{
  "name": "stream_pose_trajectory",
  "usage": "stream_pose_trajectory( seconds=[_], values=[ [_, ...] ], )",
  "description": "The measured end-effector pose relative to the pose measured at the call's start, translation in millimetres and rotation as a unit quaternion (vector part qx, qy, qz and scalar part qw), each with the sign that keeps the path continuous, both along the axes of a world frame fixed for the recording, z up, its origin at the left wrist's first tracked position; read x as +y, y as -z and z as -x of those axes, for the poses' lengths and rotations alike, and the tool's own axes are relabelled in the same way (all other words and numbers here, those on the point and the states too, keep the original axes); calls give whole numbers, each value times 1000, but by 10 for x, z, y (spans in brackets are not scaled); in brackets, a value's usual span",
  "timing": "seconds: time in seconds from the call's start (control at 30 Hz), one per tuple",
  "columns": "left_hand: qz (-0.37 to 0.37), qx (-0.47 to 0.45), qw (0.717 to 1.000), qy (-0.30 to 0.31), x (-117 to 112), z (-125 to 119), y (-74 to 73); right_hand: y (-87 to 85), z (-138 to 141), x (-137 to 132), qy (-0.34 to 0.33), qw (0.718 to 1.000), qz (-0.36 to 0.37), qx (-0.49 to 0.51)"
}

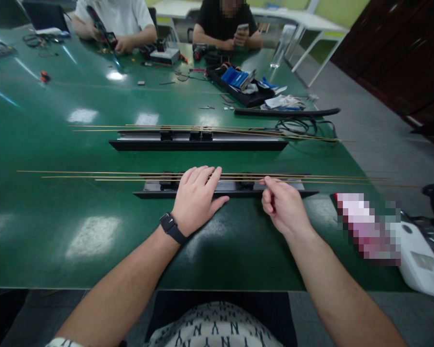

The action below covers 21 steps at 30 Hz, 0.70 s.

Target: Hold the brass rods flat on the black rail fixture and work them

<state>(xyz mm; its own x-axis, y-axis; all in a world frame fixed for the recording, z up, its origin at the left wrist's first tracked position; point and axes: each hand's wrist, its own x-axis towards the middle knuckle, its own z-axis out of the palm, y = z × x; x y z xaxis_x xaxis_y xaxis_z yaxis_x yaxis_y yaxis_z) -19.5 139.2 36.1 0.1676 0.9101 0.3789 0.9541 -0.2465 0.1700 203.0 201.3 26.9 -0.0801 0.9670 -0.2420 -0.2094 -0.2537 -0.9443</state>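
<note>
In front of me a black and silver channel lies lengthwise, with black blocks inside it. Several thin brass-coloured rods run along its top and stick out well past both ends. My left hand rests flat across the rods and the channel, fingers stretched out, a black watch on its wrist. To its right, my right hand pinches thumb against forefinger at one of the rods; the fingertips partly cover it. A second channel with similar rods lies just beyond.
A black strip, coiled cables and a black tray with blue packets lie farther back. A white device sits at the right edge. Across the green table two people sit, one holding a power tool, one a phone.
</note>
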Motion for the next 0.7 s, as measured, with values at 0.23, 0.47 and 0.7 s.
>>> stream_pose_trajectory(
  seconds=[0.23, 0.47, 0.7],
  values=[
    [3, -1, 1000, 0, -2, 0, -8, 43, -5, 11, 7, 1000, -5, 3],
    [-1, -8, 1000, 2, -2, 8, -3, 7, 8, 2, 13, 1000, -3, 4],
    [2, -2, 1000, 1, -2, 6, -12, 7, 26, -1, 16, 1000, -4, 9]
  ],
)
